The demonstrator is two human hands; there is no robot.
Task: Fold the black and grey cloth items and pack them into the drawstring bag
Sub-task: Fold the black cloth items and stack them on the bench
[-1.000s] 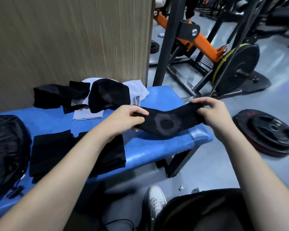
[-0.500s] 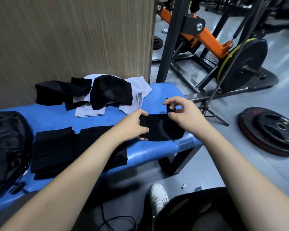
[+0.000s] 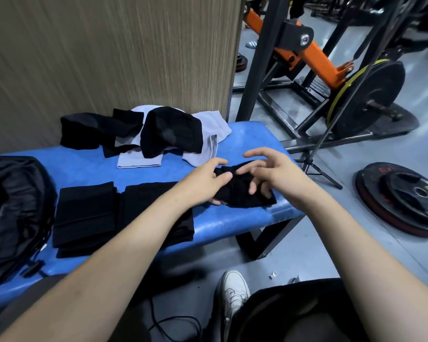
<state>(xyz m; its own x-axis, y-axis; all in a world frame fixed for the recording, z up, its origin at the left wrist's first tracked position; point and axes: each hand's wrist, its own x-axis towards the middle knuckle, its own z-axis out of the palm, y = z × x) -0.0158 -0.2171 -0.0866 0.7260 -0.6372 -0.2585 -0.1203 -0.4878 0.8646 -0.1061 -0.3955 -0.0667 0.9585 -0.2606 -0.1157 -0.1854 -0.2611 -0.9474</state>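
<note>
My left hand (image 3: 205,183) is hiding part of the cloth (image 3: 242,193) near the bench's (image 3: 245,218) right edge, pinching it; my right hand (image 3: 269,176) is hovering spread.

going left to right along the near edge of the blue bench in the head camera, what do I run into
drawstring bag → first folded black stack → second folded black stack → left hand → black cloth being folded → right hand

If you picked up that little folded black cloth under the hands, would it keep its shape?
Probably not. The folded black cloth looks thin and soft, bunched unevenly on the blue bench, so it would likely sag and unfold. It seems light. The left hand holds its edge, which suggests it springs open.
</note>
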